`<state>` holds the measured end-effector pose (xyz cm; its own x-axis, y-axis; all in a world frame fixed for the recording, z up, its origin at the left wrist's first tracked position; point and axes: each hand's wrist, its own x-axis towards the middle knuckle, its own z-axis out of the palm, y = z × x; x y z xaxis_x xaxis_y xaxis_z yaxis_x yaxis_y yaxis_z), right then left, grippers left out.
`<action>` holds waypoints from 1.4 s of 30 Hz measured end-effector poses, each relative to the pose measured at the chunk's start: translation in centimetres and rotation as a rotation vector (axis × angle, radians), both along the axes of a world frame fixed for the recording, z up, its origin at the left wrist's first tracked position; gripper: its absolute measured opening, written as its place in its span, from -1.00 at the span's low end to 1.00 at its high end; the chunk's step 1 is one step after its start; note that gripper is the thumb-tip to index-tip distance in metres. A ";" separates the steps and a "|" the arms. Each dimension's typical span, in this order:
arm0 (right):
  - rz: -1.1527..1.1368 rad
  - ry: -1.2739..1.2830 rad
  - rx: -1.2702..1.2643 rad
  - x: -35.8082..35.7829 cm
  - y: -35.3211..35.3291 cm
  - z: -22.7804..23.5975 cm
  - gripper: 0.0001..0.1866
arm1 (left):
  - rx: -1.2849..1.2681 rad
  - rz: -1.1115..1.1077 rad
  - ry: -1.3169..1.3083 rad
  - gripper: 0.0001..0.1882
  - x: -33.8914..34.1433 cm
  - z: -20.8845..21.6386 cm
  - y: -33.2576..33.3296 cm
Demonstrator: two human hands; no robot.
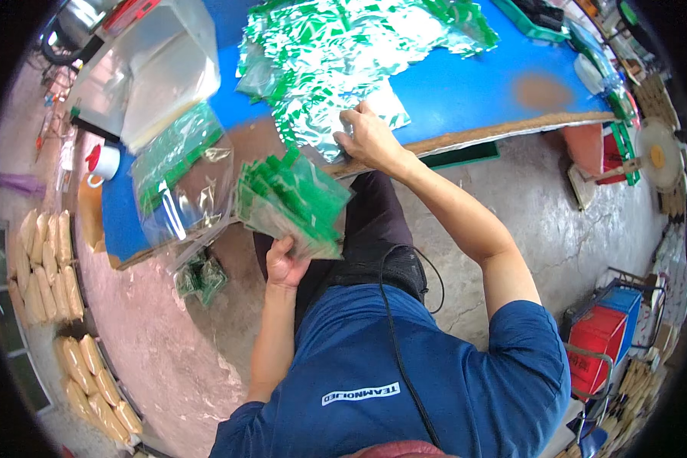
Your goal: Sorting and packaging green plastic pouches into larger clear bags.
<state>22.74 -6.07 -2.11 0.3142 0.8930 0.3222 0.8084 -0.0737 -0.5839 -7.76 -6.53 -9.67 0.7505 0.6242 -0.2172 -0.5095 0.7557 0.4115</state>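
Observation:
My left hand [286, 263] is closed around the lower end of a fanned stack of flat green-and-clear pouches [294, 195], held just in front of the table edge. My right hand [370, 137] rests at the near edge of a wide heap of shiny silver-and-green pouches [320, 69] on the blue table [450, 99]. Its fingers are bent, and thumb and forefinger pinch a silver pouch there. Left of the stack, a large clear plastic bag [187, 183] holds more green pouches at the table's corner.
A clear plastic bin [156, 72] tilts at the table's left side, with a white mug with a red lid [103, 164] nearby. Green packets [201, 278] lie below the table. A red-and-blue box [603, 336] stands at right, a fan [659, 156] farther back. Filled tan bags [49, 267] are stacked at left.

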 end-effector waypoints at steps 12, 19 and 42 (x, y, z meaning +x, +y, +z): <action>0.253 -0.103 0.057 -0.1 -3.5 3.1 -0.64 | -0.082 0.155 0.031 -0.48 2.4 2.4 -0.4; 0.226 -0.223 -0.025 4.6 -9.9 2.8 -0.62 | -0.093 0.133 0.068 -0.47 1.1 2.6 -0.9; 0.573 -0.496 0.060 -0.8 -2.9 -0.3 -0.35 | -0.095 0.083 -0.133 -0.44 -2.8 1.4 -0.5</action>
<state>21.91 -8.97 -2.37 -0.3873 0.8495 0.3581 0.8797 0.4568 -0.1322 -10.59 -6.99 -8.25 0.7230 0.6668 -0.1808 -0.6170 0.7409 0.2653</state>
